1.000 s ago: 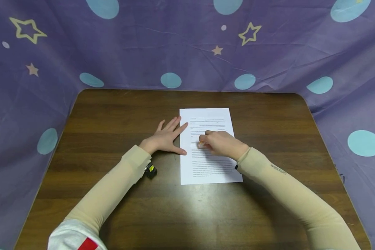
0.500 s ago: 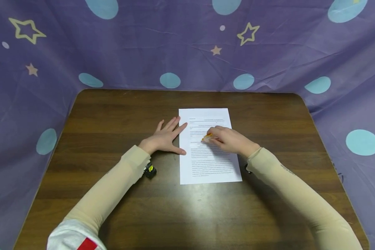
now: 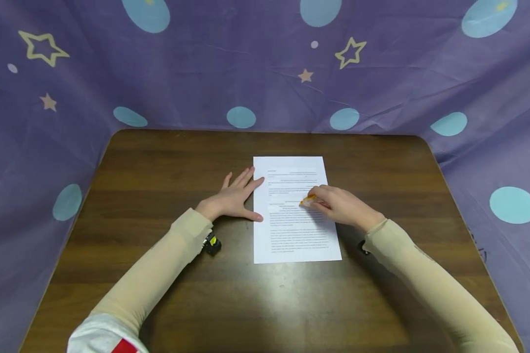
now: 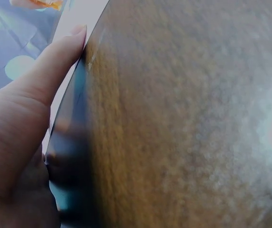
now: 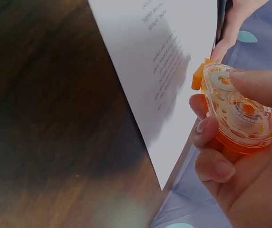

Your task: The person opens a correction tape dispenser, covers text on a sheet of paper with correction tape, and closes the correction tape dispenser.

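A brown wood-grain table (image 3: pixel 181 162) carries everything, its two far corners rounded and its planks of darker and lighter grain running from side to side. A soft patch of glare lies on it toward the near side. Near its middle a white printed sheet (image 3: pixel 287 220) lies flat, short edges facing near and far. The left hand (image 3: pixel 231 200) spreads over the tabletop, fingertips and thumb on the sheet's left edge; whether its palm touches the wood is hard to tell.
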Motion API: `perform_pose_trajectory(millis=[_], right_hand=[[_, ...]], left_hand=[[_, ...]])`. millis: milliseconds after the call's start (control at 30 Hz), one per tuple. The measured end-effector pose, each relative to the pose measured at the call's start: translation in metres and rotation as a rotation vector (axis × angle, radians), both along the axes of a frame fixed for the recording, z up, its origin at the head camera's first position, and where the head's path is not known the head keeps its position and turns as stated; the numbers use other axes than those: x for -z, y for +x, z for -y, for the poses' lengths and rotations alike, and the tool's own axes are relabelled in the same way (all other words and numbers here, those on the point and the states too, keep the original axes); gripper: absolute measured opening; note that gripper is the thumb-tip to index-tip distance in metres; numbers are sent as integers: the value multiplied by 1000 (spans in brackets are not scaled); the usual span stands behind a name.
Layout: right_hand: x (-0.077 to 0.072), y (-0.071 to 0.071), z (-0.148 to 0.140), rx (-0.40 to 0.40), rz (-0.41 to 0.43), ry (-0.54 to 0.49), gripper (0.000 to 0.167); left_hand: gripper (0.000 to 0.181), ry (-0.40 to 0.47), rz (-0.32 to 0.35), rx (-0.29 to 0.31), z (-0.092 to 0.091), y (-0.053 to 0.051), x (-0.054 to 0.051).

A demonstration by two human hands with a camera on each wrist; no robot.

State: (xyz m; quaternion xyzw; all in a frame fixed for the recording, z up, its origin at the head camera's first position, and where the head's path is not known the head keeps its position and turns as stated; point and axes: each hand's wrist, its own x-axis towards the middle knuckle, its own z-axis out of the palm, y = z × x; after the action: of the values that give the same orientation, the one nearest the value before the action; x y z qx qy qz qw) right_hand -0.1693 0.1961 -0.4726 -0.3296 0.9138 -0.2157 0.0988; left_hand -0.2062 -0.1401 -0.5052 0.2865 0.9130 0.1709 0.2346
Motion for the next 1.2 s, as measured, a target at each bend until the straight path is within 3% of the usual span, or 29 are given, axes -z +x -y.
perform_pose_trajectory(millis=[200, 433, 633, 967, 1200], right_hand=[[0, 6, -1, -26, 7, 1, 14], [-3, 8, 2, -59, -55, -13, 17], [-3, 7, 5, -65, -61, 7, 18], [-14, 1, -3, 13, -78, -17, 19], [0, 6, -6, -22, -30, -11, 17]], left_hand=[[121, -7, -1, 17, -1, 0, -2], [125, -12, 4, 21, -2, -4, 4], [128, -11, -15, 22, -4, -4, 1], [127, -39, -12, -3, -3, -3, 4], [128, -46, 1, -12, -1, -3, 9]])
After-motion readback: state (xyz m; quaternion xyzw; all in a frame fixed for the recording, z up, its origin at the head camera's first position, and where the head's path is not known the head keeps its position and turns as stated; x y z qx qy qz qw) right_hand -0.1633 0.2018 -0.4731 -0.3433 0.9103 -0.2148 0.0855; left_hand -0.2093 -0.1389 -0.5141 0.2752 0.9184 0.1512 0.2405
